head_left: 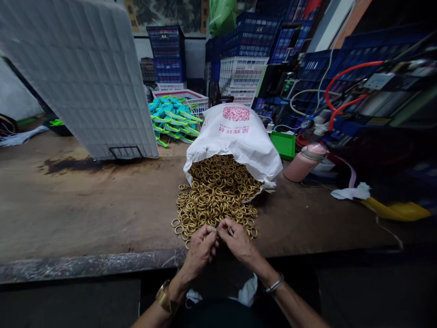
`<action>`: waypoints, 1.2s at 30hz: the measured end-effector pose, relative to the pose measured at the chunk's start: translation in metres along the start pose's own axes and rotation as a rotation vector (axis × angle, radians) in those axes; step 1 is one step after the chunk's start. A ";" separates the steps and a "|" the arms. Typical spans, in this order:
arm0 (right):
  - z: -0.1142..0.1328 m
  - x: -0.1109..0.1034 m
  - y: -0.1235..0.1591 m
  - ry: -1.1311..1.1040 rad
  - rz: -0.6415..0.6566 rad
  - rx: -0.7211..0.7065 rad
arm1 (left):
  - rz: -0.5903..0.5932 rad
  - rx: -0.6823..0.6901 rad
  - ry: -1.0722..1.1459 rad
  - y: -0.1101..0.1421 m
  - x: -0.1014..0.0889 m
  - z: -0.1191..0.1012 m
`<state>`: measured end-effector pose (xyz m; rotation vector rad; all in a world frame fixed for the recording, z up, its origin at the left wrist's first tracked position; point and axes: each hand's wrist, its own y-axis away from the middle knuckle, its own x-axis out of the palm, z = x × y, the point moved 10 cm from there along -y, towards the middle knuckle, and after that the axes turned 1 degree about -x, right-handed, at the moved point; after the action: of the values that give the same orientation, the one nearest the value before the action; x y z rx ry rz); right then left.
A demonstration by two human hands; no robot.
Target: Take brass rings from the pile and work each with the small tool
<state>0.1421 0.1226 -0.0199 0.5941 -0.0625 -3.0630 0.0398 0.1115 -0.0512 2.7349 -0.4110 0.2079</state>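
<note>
My left hand (202,246) is closed in a pinch at the near edge of a heap of brass-coloured rings (211,205). Fingertip to fingertip with it, my right hand (237,239) is also pinched. A thin pale sliver shows between the right fingers, too small to name. Whatever lies between the meeting fingertips is hidden. The rings spill from the mouth of a white woven sack (235,136) with red print, lying on its side on the wooden table (102,214).
Left stands a tall white ribbed panel (85,77) on a wire foot. Behind are teal and lime-green pieces (174,116). A pink bottle (305,161), green tray (283,145), red-hosed equipment (341,100) and yellow item (398,210) occupy the right. Blue crates (167,50) are stacked behind.
</note>
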 end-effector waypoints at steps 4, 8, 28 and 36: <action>-0.010 0.006 0.003 -0.192 0.023 0.094 | 0.021 0.011 0.055 0.003 0.001 0.001; -0.017 0.019 0.009 -0.405 0.107 0.224 | 0.022 0.026 0.117 0.005 0.002 0.002; 0.004 0.012 0.003 -0.067 0.063 -0.053 | 0.100 0.034 0.088 0.013 0.008 -0.003; 0.007 -0.006 0.003 0.163 -0.040 -0.104 | 0.068 0.025 0.071 0.014 0.007 -0.006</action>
<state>0.1446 0.1196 -0.0109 0.8438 0.1119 -3.0197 0.0419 0.0998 -0.0395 2.7309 -0.4854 0.3295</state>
